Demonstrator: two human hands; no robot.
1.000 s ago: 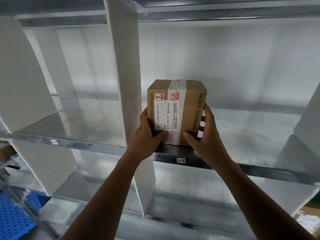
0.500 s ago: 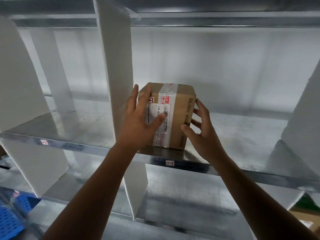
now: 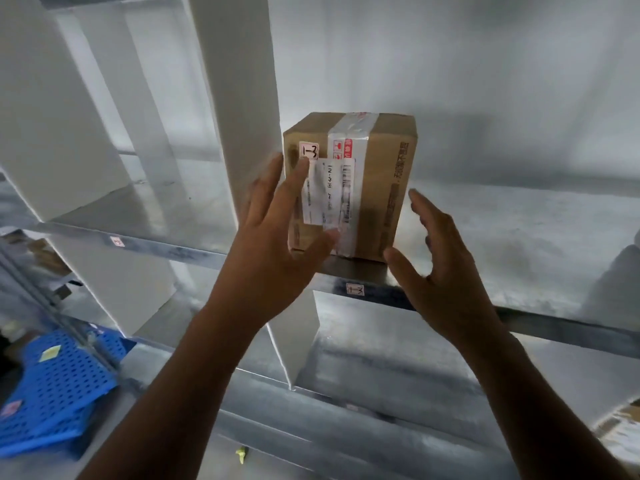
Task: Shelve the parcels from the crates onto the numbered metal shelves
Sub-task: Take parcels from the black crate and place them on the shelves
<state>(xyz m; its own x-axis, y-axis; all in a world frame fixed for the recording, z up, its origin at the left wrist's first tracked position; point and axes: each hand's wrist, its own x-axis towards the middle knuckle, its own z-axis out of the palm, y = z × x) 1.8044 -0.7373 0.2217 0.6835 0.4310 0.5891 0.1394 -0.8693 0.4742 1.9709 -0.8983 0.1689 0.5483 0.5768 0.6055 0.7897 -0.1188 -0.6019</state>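
Closest in, the left hand (image 3: 277, 244) has its fingers spread over the parcel (image 3: 374, 188) front, no grip on it. The right hand (image 3: 440, 271) hangs loose just off the right edge, holding nothing. The parcel stands upright on the shelf (image 3: 519, 237) lip, beside the white divider (image 3: 239, 98), nearer the left hand.

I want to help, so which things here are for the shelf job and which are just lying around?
For the job: parcel, metal shelf, its number tag, blue crate, left hand, right hand.
Just there: white divider, small yellow-green bit down below.
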